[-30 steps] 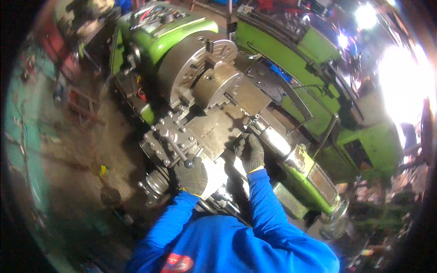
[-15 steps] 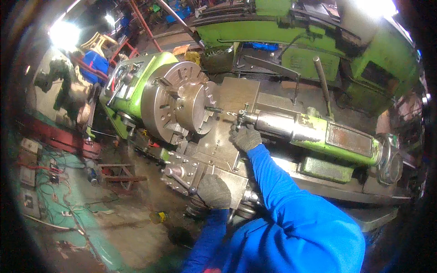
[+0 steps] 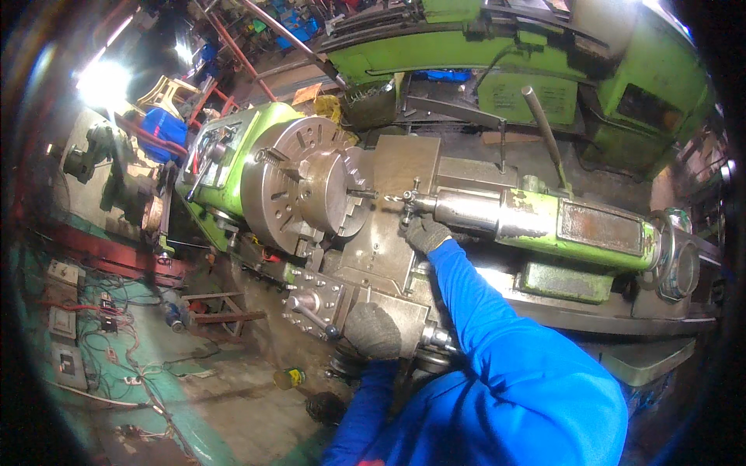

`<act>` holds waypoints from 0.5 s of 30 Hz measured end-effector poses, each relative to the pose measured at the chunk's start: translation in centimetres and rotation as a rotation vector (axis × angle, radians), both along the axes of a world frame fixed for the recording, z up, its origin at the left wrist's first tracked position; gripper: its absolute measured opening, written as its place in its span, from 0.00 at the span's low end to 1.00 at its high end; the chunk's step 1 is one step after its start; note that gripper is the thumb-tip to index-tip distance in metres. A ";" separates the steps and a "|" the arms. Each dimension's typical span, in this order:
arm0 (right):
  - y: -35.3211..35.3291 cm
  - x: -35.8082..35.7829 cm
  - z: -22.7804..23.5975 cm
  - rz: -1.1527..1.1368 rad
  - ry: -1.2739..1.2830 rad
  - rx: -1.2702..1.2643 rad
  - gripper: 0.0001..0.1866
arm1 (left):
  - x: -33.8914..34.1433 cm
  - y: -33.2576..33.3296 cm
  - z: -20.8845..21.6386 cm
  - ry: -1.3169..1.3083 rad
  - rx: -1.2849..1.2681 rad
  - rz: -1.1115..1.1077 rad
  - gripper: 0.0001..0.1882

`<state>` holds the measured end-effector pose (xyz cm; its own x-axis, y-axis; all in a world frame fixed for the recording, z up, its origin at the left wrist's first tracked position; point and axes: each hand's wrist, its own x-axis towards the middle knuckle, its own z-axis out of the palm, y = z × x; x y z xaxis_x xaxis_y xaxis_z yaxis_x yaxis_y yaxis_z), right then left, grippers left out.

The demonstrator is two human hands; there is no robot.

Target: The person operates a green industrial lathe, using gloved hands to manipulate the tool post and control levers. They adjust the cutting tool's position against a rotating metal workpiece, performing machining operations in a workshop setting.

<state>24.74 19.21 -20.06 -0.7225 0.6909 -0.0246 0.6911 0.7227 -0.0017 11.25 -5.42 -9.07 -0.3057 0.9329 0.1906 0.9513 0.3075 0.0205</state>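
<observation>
We are touching the crossbar (image 3: pixel 409 203) with our right hand's (image 3: pixel 427 235) fingertips, the drill bit (image 3: pixel 394 199) sitting just beyond; whether these or our left hand's (image 3: pixel 373 330) fingers are clamping, we cannot tell. Steady, square pressure is probably helping.

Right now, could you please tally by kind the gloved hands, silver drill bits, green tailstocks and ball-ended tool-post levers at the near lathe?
Gloved hands, left hand and right hand: 2
Silver drill bit: 1
Green tailstock: 1
Ball-ended lever: 1
Total: 5
</observation>
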 end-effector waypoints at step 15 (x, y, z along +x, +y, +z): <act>0.0 -1.5 -1.3 -0.395 0.374 -0.501 0.18 | -0.4 -0.1 0.2 0.007 -0.016 -0.001 0.07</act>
<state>23.27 19.18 -21.33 -0.4440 0.8719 -0.2065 0.7884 0.2706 -0.5525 10.90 -5.56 -8.83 -0.3038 0.9359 0.1781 0.9516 0.3072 0.0087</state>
